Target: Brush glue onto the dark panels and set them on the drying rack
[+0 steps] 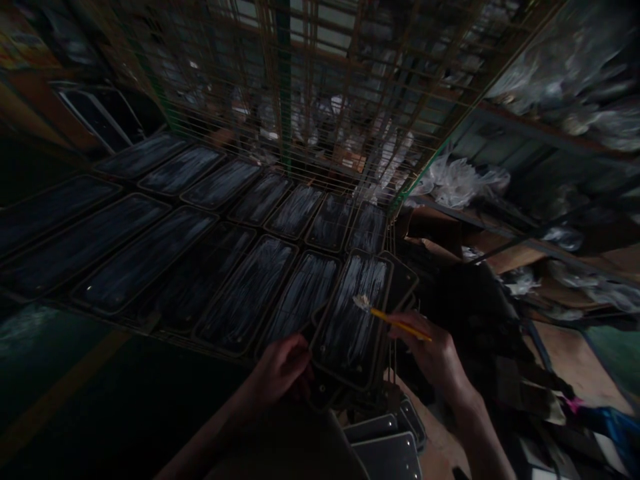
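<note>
in the head view, which is dim, we see both forearms coming up from the near edge, spread apart, with the hands well apart from each other. the left hand [283, 370] sits near the centre, knuckles up and wrist bent a little inward, its fingers curled over the near left corner of a dark panel [353, 327] and closed on it. the panel tilts up from the near side and is streaked with whitish strokes along its length.

the right hand [436, 355] lies to the right of the panel, palm turned left, fingers pinched together around a brush [400, 323] with a yellow handle. the handle slants up and left from the fingers, and the pale bristle tip rests on or just above the upper right part of the panel; we cannot tell whether it touches.

to the left and farther off, we see rows of panels [200, 220] lying side by side on a wire rack [165, 330], all with the same whitish streaks. behind them rises a wire cage [320, 87]. crumpled plastic bags [460, 180] lie at the far right on a shelf [520, 257]. near the bottom edge, between the forearms, a stack of pale panels [390, 450] lies flat.
</note>
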